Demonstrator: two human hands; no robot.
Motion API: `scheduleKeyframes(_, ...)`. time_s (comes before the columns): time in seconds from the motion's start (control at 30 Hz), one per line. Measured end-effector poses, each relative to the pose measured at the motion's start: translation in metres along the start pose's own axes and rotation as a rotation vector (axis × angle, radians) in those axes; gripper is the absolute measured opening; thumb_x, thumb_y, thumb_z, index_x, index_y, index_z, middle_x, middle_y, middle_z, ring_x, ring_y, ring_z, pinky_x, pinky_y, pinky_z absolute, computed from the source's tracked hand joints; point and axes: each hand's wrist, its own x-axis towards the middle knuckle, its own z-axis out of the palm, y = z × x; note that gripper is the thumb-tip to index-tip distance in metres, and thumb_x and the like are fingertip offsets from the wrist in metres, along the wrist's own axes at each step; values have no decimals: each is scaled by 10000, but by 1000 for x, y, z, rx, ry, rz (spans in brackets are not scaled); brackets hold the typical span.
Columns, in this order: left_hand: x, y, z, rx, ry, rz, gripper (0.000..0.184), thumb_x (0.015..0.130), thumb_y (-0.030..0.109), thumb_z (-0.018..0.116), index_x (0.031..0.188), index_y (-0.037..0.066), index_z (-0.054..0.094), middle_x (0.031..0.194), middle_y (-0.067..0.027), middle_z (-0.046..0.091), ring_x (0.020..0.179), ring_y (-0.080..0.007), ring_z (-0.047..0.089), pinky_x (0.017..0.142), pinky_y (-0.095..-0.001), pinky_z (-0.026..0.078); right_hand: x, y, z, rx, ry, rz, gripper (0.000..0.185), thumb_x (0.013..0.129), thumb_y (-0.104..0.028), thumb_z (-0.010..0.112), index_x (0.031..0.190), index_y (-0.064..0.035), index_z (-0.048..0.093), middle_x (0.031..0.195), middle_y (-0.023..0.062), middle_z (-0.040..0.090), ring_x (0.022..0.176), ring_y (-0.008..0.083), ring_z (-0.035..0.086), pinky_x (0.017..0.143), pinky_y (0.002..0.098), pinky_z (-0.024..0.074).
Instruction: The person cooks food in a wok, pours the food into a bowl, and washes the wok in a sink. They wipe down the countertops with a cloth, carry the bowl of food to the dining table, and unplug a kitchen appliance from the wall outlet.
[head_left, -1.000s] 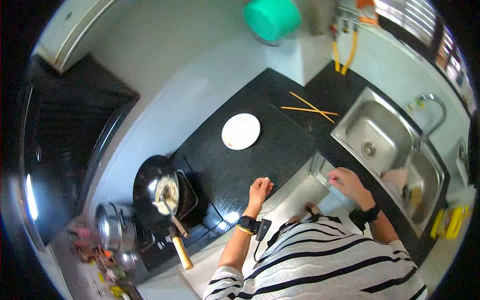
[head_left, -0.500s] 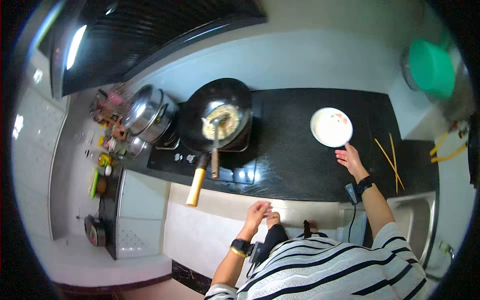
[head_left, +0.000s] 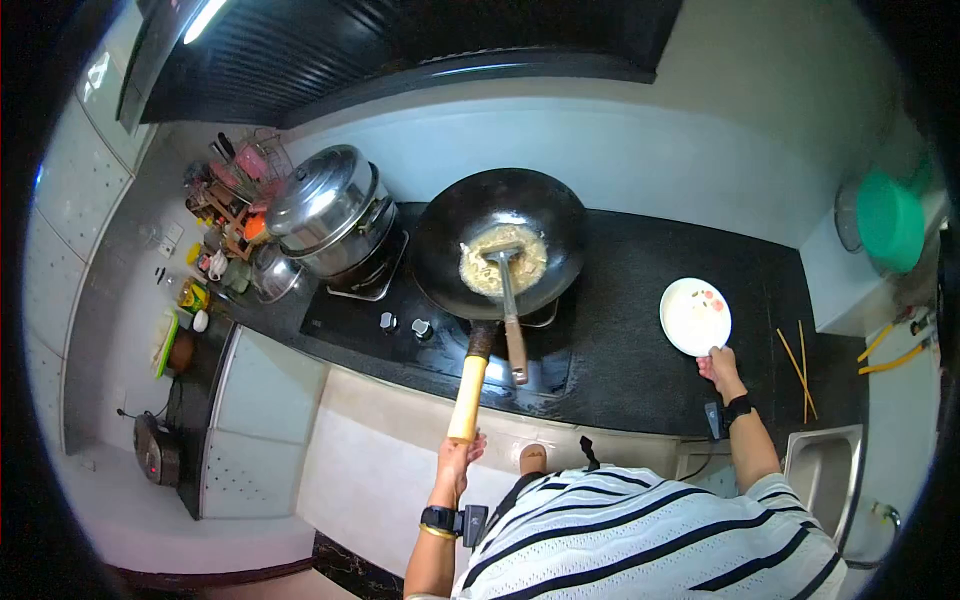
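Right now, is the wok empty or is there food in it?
Not empty: pale, lumpy food lies in the bottom of the wok, with the head of the spatula over it.

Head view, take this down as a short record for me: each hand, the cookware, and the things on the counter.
Left hand: at the end of the handle of the wok
Right hand: holding the near rim of the white plate
Wok contents: pale food
Spatula: head in the food, handle over the wok's near rim
Lidded metal pot: left of the wok
Chopsticks: crossed on the counter, right of the plate
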Motion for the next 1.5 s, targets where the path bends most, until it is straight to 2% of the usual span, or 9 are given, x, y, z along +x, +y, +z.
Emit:
scheduleKeyframes(0.07,17,12,-13,19,-24,48,158,848,193,512,923,60,551,829,-48,603,727,-117,574,643,-246,466,-51,-26,7,-333,163,-57,491,840,-282,481,1215,-12,313,640,78,589,475,133,541,435,255,453)
scheduleKeyframes(0.17,24,41,-22,32,-84,40,142,848,192,511,914,73,554,823,-37,604,731,-108,567,649,-237,460,-92,-31,23,-863,319,-660,511,794,-217,561,1236,-50,366,655,75,586,539,182,565,513,302,459)
scheduleKeyframes(0.3,48,46,-45,88,-142,4,158,845,220,525,897,75,558,823,-28,605,710,-94,555,644,-223,449,-220,-117,141,-737,-361,-1099,493,746,-92,580,1214,-151,435,760,83,583,671,253,572,605,348,459)
scheduleKeyframes(0.47,52,44,-69,43,-123,73,166,839,238,541,876,77,563,791,-17,608,682,-77,549,613,-210,440,-256,-143,217,-1126,-624,-1494,500,721,-144,613,1195,-162,456,729,70,565,640,200,563,550,343,417)
scheduleKeyframes(0.7,49,15,-112,-37,-23,39,157,834,221,553,880,71,565,778,-15,610,643,-68,547,577,-191,436,-242,-150,251,-1615,-569,-1556,388,765,-201,515,1152,-190,491,619,74,564,492,205,573,421,317,432)
scheduleKeyframes(1.03,44,18,-120,-91,27,59,150,828,198,562,882,58,558,768,-32,607,648,-71,545,579,-183,435,-222,-159,268,-1628,-562,-1609,239,699,-257,587,902,-154,512,572,67,569,465,197,576,370,323,419)
scheduleKeyframes(1.23,53,22,-113,-85,-11,107,140,827,183,564,870,50,554,772,-42,606,647,-71,543,574,-181,434,-229,-209,263,-1377,-217,-1786,194,678,-204,594,853,-173,516,570,53,553,469,217,566,389,352,422)
scheduleKeyframes(1.3,55,28,-112,-62,-53,105,154,833,188,557,887,44,556,784,-44,608,656,-75,547,587,-186,439,-224,-236,253,-1073,-266,-1724,128,701,-168,576,823,-163,537,643,71,591,520,245,583,451,349,461)
scheduleKeyframes(1.5,39,79,-69,82,-419,61,318,892,290,433,1038,27,537,906,-71,597,789,-119,570,718,-236,463,-210,-307,187,-517,-345,-915,182,776,-223,596,854,-59,580,669,9,593,587,61,555,531,203,466)
